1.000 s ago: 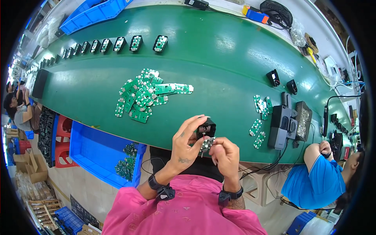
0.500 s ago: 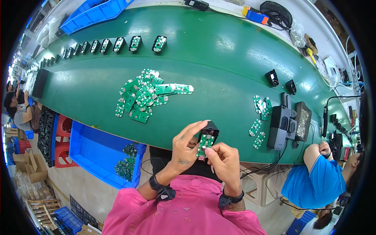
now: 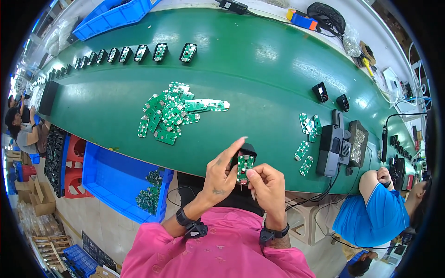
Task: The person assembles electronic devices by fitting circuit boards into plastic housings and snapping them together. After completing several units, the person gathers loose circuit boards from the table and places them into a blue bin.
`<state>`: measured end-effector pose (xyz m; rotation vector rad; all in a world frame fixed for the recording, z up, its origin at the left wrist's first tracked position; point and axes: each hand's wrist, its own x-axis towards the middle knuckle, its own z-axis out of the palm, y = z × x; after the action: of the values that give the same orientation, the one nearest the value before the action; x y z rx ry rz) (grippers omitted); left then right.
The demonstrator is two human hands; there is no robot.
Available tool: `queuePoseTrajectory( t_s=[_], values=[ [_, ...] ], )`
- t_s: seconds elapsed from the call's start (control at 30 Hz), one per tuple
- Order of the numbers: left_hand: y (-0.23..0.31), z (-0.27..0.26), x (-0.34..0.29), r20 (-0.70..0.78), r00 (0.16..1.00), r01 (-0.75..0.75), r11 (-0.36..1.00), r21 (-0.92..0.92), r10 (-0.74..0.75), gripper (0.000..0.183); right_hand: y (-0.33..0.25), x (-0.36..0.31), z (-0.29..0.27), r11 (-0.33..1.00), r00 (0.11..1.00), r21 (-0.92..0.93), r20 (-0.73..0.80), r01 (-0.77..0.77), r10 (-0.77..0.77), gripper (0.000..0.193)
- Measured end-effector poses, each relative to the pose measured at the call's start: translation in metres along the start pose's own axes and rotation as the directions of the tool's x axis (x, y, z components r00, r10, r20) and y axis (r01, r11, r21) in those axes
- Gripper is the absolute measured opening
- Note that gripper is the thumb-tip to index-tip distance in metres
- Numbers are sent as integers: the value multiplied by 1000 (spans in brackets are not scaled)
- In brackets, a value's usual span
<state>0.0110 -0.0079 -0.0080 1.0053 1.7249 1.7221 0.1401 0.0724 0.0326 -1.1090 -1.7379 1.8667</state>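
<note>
Pinching the lower right side of a green circuit board (image 3: pixel 244 166), the right hand (image 3: pixel 269 185) has its thumb and index finger drawn close together. The left hand (image 3: pixel 217 180) holds a black housing (image 3: pixel 249 148) from its left side, index finger stretched out toward the desk's far edge; its other fingers are partly hidden. Between the hands, at the near edge of the desk (image 3: pixel 264 116), the board lies just left of the right fingertips, its long axis running from near edge to far edge, at the housing's open mouth. The right hand is the nearer; how far the board sits inside cannot be told.

Farther out, a pile of loose boards (image 3: pixel 168 113) lies toward the desk's left end, and a row of board-filled housings (image 3: pixel 160 52) stands nearer the far edge. Rightward, a few boards (image 3: pixel 308 124) lie beside a grey device (image 3: pixel 329 150).
</note>
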Motion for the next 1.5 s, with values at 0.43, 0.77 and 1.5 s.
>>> queuePoseTrajectory(
  t_s=[0.43,0.77,1.5],
  values=[
    [-9,-3,-3,144,977,192,946,-262,-158,52,18,11,5,1000,991,28,-133,-2,5,20],
    [-10,2,-1,41,967,254,933,-255,-252,34,18,16,10,850,950,-503,-161,155,-268,17],
    [-17,4,5,-80,995,65,992,106,-56,30,29,27,29,766,859,-446,11,462,-512,41]
  ],
)
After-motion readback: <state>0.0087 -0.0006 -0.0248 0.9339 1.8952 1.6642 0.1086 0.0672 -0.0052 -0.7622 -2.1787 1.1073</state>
